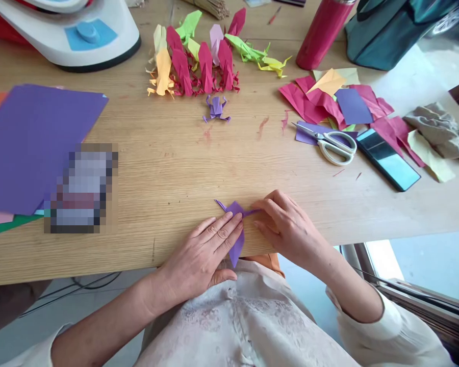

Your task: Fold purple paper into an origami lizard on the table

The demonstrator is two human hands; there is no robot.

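A half-folded purple paper figure [236,209] lies at the near edge of the wooden table [168,168], its tail hanging over the edge. My left hand [208,250] lies flat on it with fingers stretched out, pressing it down. My right hand [281,221] pinches a thin purple point of the same piece on its right side. A finished purple paper frog [215,108] sits farther back in the middle.
Several folded paper frogs in red, orange, green and pink [199,61] stand at the back. Large purple sheets [34,142] lie left. Right: scissors [334,145], a phone [388,159], paper scraps [329,99], a red bottle [321,33], a teal bag [390,30], a cloth [439,130].
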